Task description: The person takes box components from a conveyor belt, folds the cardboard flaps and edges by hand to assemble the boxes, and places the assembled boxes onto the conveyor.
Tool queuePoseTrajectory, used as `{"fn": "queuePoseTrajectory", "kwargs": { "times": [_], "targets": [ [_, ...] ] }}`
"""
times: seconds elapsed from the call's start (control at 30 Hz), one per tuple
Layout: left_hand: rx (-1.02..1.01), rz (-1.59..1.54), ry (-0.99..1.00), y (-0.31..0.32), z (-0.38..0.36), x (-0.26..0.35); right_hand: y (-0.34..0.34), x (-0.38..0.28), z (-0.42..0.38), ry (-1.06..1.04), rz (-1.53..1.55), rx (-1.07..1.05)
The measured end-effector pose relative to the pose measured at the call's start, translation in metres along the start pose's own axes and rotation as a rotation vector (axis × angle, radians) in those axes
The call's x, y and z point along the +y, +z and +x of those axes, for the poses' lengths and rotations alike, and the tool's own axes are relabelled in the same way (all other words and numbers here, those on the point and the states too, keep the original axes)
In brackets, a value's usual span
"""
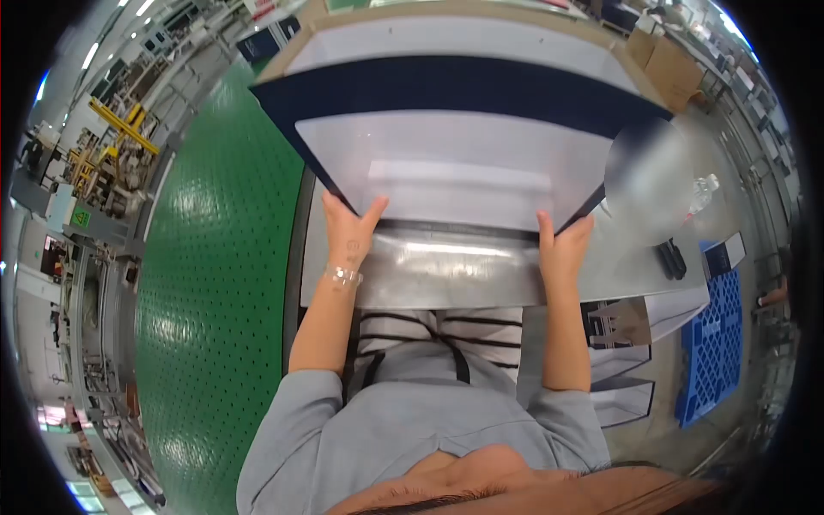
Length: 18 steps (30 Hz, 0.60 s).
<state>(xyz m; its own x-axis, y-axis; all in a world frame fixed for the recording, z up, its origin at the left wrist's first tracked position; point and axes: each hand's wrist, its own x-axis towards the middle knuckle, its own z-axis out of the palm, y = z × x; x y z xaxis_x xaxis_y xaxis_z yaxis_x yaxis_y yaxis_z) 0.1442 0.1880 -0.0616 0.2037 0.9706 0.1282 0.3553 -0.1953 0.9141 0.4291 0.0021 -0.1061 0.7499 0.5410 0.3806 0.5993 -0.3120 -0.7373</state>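
Observation:
A large box point(463, 84) with dark blue outer faces and a white inside stands on the metal table point(446, 275), its open side facing me. My left hand point(350, 230) grips the box's lower left edge, thumb inside and fingers outside. On the lower right edge, my right hand point(564, 245) holds the box in the same way. Behind the blue-edged front part, a cardboard-brown rim with white inner walls shows at the top of the view.
A green dotted surface point(219, 257) runs along the left. At right are a clear bottle point(704, 192), a black object point(672, 260) and a blurred round patch. Below the table's right side stand white box parts point(622, 402) and a blue pallet point(714, 348).

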Motion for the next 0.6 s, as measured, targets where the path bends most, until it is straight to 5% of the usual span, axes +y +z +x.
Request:
{"fn": "queuePoseTrajectory", "kwargs": {
  "times": [0.13,0.2,0.23,0.3,0.37,0.53,0.6],
  "targets": [
    [0.242,0.112,0.257,0.004,0.025,0.024,0.01,-0.016,0.036,-0.237,0.01,0.196],
    [0.597,0.448,0.884,-0.002,0.022,0.063,-0.004,-0.032,0.04,-0.43,-0.019,0.361],
    [0.517,0.487,0.963,-0.002,0.025,0.085,-0.016,-0.052,0.048,-0.555,0.033,0.435],
    [0.426,0.534,1.016,0.006,0.043,0.112,-0.038,-0.094,0.073,-0.676,0.084,0.482],
    [0.407,0.781,1.179,0.014,0.065,0.13,-0.049,-0.122,0.099,-1.019,-0.075,0.439],
    [0.229,0.781,1.02,0.015,0.06,0.121,-0.026,-0.123,0.113,-1.036,-0.251,0.406],
    [0.423,0.815,1.221,0.031,0.051,0.128,-0.018,-0.132,0.115,-1.059,-0.227,0.463]
  ]
}}
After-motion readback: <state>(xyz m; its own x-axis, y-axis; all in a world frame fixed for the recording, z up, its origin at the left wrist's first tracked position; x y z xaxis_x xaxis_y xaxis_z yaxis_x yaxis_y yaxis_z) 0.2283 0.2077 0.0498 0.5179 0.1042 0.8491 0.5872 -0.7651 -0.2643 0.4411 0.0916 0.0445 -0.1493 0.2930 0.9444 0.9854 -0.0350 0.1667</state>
